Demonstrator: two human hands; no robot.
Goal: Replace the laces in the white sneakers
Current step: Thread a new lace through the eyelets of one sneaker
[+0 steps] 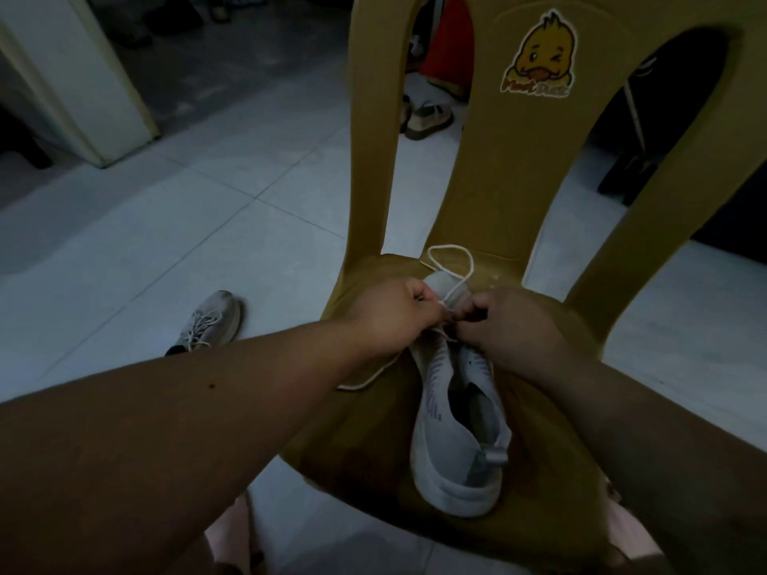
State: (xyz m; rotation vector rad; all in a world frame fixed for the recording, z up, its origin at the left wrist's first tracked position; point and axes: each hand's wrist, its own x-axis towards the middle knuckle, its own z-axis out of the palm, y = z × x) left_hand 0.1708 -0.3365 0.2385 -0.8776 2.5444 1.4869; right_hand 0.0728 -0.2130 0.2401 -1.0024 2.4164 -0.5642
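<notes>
The left hand (pixel 394 321) and right hand (pixel 512 325) met over the front of 1 white sneaker (pixel 456 429), fingers curled, each pinching the thin white lace (pixel 452 259), which looped out past the toe. The sneaker lay on the seat of a tan plastic chair (pixel 415 180), heel toward the person. A duck sticker (pixel 539 56) marked the chair's back. The 2nd sneaker (pixel 211 321), laced, lay on the tiled floor (pixel 207 201) to the left, and sandals (pixel 427 118) sat behind the chair.
</notes>
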